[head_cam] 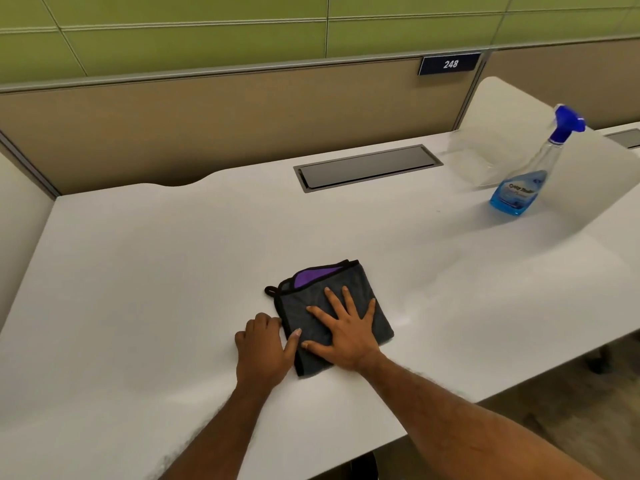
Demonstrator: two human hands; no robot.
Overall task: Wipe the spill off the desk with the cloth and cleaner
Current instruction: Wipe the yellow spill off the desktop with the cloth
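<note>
Lying folded near the front edge of the white desk (138, 271), the grey cloth (332, 306) shows a purple inner face at its far edge and a hanging loop at its left corner. The right hand (346, 330) presses flat on the cloth, fingers spread and open. The left hand (265, 348) rests beside the cloth's left edge, fingers curled under and thumb touching the fabric; it grips nothing. The cleaner bottle (526, 181) stands upright, well apart at the far right, untouched. No spill is discernible on the surface, so wiping appears either well advanced or finished; remaining residue cannot be confirmed.
</note>
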